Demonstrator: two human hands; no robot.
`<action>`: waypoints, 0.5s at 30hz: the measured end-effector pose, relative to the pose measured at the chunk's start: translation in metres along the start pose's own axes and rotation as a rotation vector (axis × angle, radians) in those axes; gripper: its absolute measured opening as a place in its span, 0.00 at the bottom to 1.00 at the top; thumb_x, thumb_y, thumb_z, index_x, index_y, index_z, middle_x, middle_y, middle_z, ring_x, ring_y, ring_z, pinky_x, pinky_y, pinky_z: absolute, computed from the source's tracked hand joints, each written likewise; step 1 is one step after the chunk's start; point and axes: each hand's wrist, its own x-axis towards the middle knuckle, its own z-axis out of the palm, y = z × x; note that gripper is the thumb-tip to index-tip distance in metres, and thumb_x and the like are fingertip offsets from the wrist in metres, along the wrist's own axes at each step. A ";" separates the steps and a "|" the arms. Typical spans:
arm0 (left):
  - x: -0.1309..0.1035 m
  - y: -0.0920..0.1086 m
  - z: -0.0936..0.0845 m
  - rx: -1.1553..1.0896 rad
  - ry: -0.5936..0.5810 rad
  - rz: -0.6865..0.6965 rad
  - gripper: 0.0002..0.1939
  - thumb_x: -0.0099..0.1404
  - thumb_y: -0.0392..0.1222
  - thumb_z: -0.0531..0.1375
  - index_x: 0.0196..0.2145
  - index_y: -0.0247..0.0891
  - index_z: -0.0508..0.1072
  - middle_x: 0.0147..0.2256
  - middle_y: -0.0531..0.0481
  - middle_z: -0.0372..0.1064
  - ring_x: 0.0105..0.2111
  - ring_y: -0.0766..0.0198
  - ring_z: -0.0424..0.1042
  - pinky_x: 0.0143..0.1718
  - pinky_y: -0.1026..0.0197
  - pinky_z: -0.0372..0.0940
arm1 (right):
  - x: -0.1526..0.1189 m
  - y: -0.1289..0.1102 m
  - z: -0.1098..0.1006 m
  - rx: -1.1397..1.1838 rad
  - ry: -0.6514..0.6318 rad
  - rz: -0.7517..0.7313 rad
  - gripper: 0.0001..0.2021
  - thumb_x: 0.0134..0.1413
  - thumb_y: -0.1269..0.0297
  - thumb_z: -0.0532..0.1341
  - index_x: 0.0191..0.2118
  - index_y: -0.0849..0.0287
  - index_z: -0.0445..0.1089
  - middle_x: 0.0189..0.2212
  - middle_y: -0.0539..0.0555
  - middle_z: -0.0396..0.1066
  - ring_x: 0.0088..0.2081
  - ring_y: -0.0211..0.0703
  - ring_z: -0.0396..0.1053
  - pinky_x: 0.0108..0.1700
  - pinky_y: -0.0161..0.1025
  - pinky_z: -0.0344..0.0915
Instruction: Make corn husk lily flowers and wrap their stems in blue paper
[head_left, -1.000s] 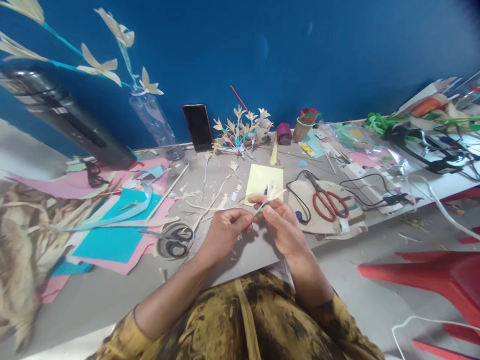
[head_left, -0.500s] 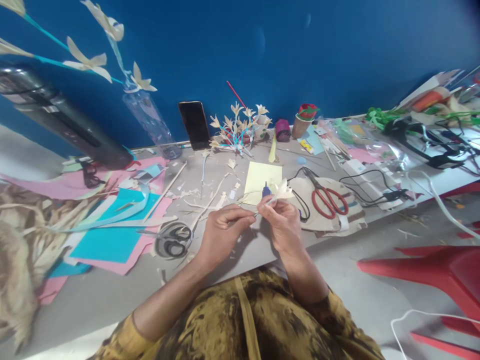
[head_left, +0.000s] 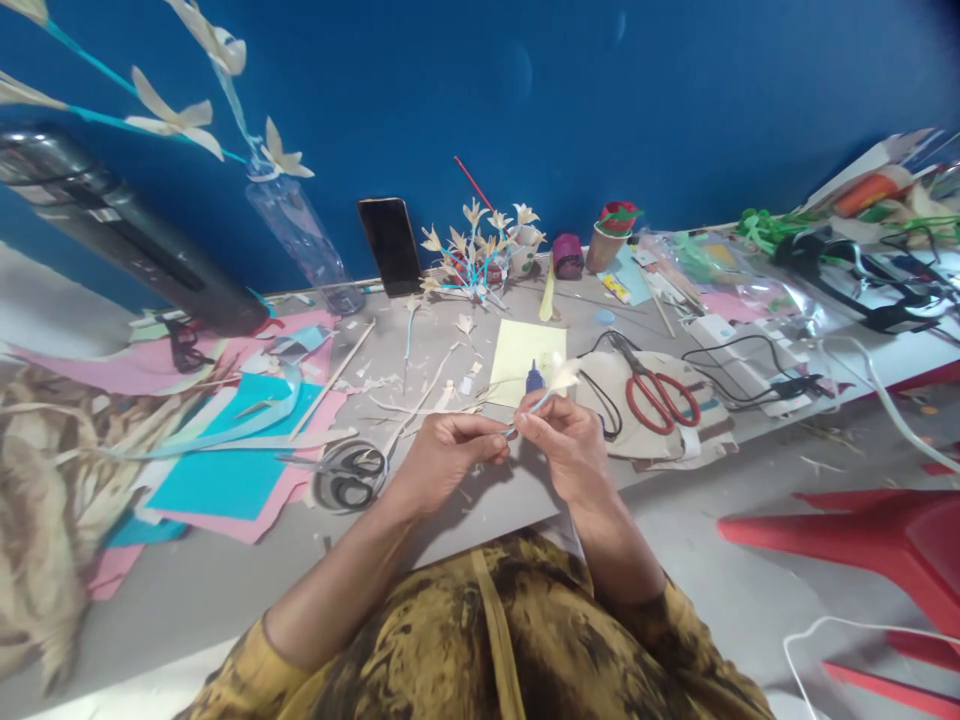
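Note:
Both my hands meet above the table's front edge. My left hand (head_left: 454,455) pinches the lower end of a thin pale-blue stem (head_left: 513,431). At the stem's upper part, my right hand (head_left: 566,445) has thumb and fingers closed round it, and a cream flower (head_left: 562,374) rises just above those fingers. Behind my right fingers stands a blue-capped bottle (head_left: 534,378), its lower part hidden, beside a pale yellow paper (head_left: 525,350). Red-handled scissors (head_left: 660,400) lie on a cloth to the right. Dark-handled scissors (head_left: 356,472) rest left of my left hand.
Finished-looking cream flowers (head_left: 480,250) stand near the wall, beside a phone (head_left: 390,247). Blue paper (head_left: 225,480) and dried husks (head_left: 45,530) cover the left side. A white power strip (head_left: 742,365) lies right; a red stool (head_left: 892,530) stands below.
The flower has tilted slightly and its blue stem shows more between my hands. Both hands keep their pinch with only small finger movements.

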 end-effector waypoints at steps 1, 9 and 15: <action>0.000 0.000 0.001 0.000 0.025 0.001 0.07 0.54 0.41 0.67 0.23 0.35 0.80 0.23 0.48 0.74 0.24 0.64 0.68 0.31 0.61 0.64 | 0.000 0.000 0.000 0.011 0.025 0.007 0.13 0.45 0.61 0.73 0.19 0.55 0.72 0.27 0.51 0.72 0.31 0.43 0.68 0.38 0.42 0.67; 0.003 -0.005 0.001 -0.048 0.059 0.009 0.08 0.56 0.42 0.67 0.24 0.34 0.80 0.22 0.49 0.73 0.24 0.66 0.67 0.31 0.62 0.63 | -0.002 -0.002 -0.005 -0.162 -0.130 -0.010 0.08 0.53 0.59 0.69 0.28 0.56 0.76 0.33 0.53 0.77 0.36 0.44 0.72 0.37 0.39 0.67; 0.002 -0.007 0.001 -0.096 0.079 -0.007 0.07 0.53 0.41 0.69 0.30 0.35 0.83 0.24 0.49 0.76 0.25 0.65 0.70 0.32 0.62 0.65 | -0.003 -0.003 -0.003 -0.304 -0.062 -0.045 0.09 0.56 0.60 0.65 0.27 0.56 0.74 0.35 0.52 0.77 0.35 0.42 0.71 0.37 0.37 0.65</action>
